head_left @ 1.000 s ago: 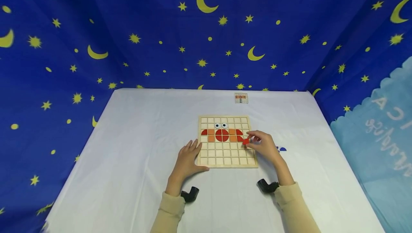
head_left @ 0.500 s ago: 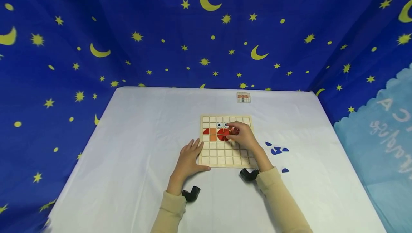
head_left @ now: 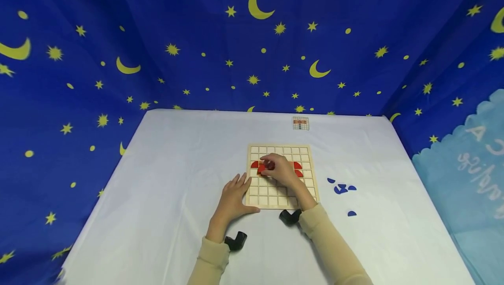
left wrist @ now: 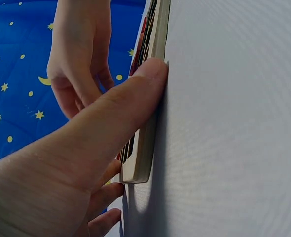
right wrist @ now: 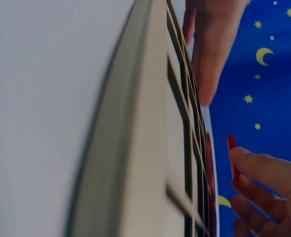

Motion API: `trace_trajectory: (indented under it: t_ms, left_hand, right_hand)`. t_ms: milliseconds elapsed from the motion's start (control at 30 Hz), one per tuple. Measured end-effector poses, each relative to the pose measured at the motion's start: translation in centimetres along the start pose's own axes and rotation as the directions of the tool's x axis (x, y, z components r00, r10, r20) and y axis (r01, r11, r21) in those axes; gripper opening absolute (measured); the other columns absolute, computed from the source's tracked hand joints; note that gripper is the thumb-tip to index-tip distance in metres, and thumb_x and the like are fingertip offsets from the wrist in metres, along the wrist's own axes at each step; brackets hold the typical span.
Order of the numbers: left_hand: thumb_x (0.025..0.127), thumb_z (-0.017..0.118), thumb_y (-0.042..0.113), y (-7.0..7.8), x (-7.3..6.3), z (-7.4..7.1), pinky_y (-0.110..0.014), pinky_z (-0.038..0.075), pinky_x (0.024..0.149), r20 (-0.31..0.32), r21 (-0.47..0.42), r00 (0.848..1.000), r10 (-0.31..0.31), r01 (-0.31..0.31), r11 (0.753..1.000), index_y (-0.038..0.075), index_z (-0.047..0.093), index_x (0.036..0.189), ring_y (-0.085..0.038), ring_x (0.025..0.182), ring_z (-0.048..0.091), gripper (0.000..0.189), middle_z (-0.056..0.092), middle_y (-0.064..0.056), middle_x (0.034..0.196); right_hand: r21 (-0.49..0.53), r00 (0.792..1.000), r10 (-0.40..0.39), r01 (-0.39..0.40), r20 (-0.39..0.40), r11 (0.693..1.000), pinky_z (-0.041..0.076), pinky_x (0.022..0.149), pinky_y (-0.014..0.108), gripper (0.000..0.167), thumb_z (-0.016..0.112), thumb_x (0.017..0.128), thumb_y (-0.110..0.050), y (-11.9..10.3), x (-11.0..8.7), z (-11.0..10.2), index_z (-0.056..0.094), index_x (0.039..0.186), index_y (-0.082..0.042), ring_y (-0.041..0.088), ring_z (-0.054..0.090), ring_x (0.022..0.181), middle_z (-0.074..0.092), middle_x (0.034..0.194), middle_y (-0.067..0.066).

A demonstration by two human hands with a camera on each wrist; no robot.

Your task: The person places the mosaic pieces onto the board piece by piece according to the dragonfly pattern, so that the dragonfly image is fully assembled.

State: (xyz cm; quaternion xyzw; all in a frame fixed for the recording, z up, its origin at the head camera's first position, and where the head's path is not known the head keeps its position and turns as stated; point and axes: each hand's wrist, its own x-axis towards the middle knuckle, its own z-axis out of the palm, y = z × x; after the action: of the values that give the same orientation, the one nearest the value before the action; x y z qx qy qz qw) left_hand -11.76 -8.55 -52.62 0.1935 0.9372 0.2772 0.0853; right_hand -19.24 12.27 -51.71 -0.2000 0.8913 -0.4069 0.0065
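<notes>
My right hand (head_left: 282, 171) is over the left half of a wooden grid board (head_left: 264, 191), thumb and fingertips pinching a small red tile (right wrist: 233, 158). The right wrist view has this tile edge-on, apart from the board's surface. At the board's front left corner, my left hand (head_left: 232, 199) rests with fingers spread along the side and its thumb (left wrist: 148, 74) against the front edge. Red pieces (head_left: 298, 165) lie in cells at the right of the grid, and another red piece (head_left: 255, 165) at its left. My right hand hides the middle of the pattern.
Several blue pieces (head_left: 341, 188) lie on the white table right of the board, with one blue half-round piece (head_left: 352, 213) nearer me. A small picture card (head_left: 300, 123) lies behind the board. Blue curtains with stars (head_left: 252, 48) hang around the table.
Carrying the red tile, my right hand has moved left across the board, from its right edge to the left half. My left hand stays at the corner.
</notes>
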Motion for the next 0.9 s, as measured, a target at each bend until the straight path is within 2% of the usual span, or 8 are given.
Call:
trace_trajectory:
  t_ms: [233,333,433,567,900]
  left_hand:
    - [0.066,0.08,0.05,-0.1,0.0,0.0,-0.055,0.024,0.114,-0.015,0.0,1.0,0.02,-0.02,1.0,0.004,0.039,0.145,-0.038,0.144,0.025,0.1,0.032,-0.018,0.154]
    - [0.066,0.08,0.05,-0.1,0.1,0.0,-0.055,0.023,0.115,-0.007,-0.003,1.0,0.011,-0.011,1.0,0.005,0.038,0.145,-0.037,0.145,0.024,0.1,0.032,-0.016,0.154]
    - [0.067,0.08,0.05,-0.1,0.1,0.0,-0.054,0.022,0.116,-0.007,-0.012,1.0,0.008,-0.009,1.0,0.006,0.038,0.146,-0.036,0.145,0.023,0.1,0.031,-0.015,0.155]
    - [0.067,0.08,0.05,-0.1,0.1,0.1,-0.055,0.022,0.115,-0.011,-0.014,1.0,0.012,-0.013,1.0,0.006,0.038,0.146,-0.036,0.145,0.023,0.1,0.031,-0.015,0.155]
    - [0.066,0.081,0.049,-0.1,0.1,0.1,-0.053,0.021,0.116,-0.017,-0.029,1.0,0.007,-0.008,1.0,0.006,0.038,0.146,-0.036,0.146,0.023,0.1,0.032,-0.015,0.154]
  right_hand:
    - [-0.067,1.0,-0.007,0.008,0.014,0.998,0.052,0.08,0.036,0.039,0.076,0.079,-0.014,-0.7,0.9,1.3,0.066,0.115,-0.004,0.02,0.062,0.091,0.068,0.104,0.009]
    - [-0.121,0.999,0.015,-0.011,0.028,0.993,0.051,0.079,0.034,0.038,0.077,0.078,-0.016,-0.8,1.0,1.7,0.067,0.114,-0.007,0.017,0.061,0.09,0.068,0.104,0.006]
    - [-0.142,0.999,0.02,-0.015,0.032,0.99,0.048,0.071,0.028,0.037,0.077,0.078,-0.016,-0.9,1.0,2.0,0.068,0.113,-0.009,0.014,0.057,0.082,0.067,0.099,0.005]
    - [-0.139,1.0,0.015,-0.012,0.019,0.99,0.045,0.068,0.025,0.036,0.077,0.078,-0.014,-0.9,1.0,2.1,0.068,0.113,-0.009,0.012,0.054,0.078,0.066,0.095,0.004]
    - [-0.047,0.998,-0.04,0.042,0.056,0.998,0.052,0.08,0.034,0.027,0.07,0.085,-0.012,-0.7,1.0,2.3,0.068,0.112,-0.007,0.019,0.063,0.091,0.07,0.105,0.007]
